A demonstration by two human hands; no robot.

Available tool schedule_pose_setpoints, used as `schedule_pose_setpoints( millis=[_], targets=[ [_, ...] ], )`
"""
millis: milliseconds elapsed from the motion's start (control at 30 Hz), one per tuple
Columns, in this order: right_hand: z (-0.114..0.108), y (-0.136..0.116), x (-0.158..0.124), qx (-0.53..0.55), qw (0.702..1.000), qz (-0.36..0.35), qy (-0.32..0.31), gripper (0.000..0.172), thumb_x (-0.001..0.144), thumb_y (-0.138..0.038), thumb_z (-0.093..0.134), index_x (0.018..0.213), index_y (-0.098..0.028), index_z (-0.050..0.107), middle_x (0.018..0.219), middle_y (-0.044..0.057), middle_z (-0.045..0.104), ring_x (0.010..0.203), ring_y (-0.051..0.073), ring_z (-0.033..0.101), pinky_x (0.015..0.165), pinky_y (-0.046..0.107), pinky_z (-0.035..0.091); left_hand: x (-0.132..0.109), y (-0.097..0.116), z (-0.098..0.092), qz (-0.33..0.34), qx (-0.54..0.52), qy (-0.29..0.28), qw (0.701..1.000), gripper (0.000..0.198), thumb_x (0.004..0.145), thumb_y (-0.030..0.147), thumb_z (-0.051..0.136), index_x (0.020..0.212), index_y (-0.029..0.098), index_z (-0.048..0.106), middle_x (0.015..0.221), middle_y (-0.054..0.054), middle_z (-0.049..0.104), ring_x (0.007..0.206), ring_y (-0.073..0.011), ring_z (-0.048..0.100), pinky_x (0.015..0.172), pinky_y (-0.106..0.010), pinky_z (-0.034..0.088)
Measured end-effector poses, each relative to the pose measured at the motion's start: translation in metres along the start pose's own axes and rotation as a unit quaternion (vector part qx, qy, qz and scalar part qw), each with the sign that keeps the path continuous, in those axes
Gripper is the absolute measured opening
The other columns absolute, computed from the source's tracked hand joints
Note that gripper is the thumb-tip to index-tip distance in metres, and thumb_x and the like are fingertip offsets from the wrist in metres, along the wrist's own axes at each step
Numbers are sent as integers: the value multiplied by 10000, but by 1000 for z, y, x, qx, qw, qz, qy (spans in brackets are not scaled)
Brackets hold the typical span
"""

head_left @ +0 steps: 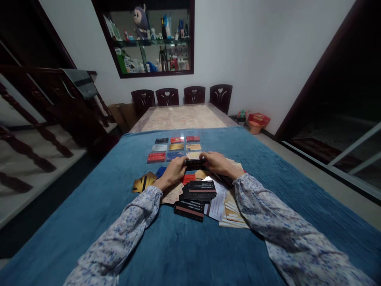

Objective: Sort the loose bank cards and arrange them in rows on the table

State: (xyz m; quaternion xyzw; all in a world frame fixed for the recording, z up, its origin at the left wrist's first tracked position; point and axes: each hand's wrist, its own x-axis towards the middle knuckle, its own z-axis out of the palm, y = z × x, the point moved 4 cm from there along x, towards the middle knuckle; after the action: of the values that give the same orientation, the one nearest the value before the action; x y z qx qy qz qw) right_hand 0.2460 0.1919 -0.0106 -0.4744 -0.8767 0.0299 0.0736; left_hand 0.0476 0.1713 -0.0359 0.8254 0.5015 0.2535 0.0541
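Both hands grip a black card, or a small stack of black cards (pixel 195 163), by its two ends; how many I cannot tell. My left hand (pixel 175 171) pinches the left end and my right hand (pixel 219 163) the right. Below them lies a loose heap: black striped cards (pixel 189 208), white cards (pixel 216 200), cream cards (pixel 233 216), a red card (pixel 189 178) and gold cards (pixel 144 182). Just beyond, cards sit in neat rows, among them a red card (pixel 156 157), a blue card (pixel 175 156) and a gold card (pixel 176 147).
A blue cloth (pixel 119 159) covers the near part of the table; its far part is bare marble-patterned top (pixel 181 115). Dark chairs (pixel 194 94) stand behind it. A wall cabinet (pixel 157 74) hangs beyond, a stair railing (pixel 32 131) is at left, and an orange bin (pixel 254 127) at right.
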Motion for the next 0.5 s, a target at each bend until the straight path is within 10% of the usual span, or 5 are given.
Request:
schedule_pose_setpoints(
  millis=[500],
  targets=[
    [0, -9, -3, -46, 996, 75, -7, 402, 935, -250, 585, 1335, -220, 552, 1099, 126, 777, 938, 260, 712, 684, 286, 361, -3, 3, 4, -25, 45, -19, 998, 384, 853, 97, 574, 1233, 151, 562, 1010, -115, 658, 968, -282, 645, 912, -421, 524]
  ],
)
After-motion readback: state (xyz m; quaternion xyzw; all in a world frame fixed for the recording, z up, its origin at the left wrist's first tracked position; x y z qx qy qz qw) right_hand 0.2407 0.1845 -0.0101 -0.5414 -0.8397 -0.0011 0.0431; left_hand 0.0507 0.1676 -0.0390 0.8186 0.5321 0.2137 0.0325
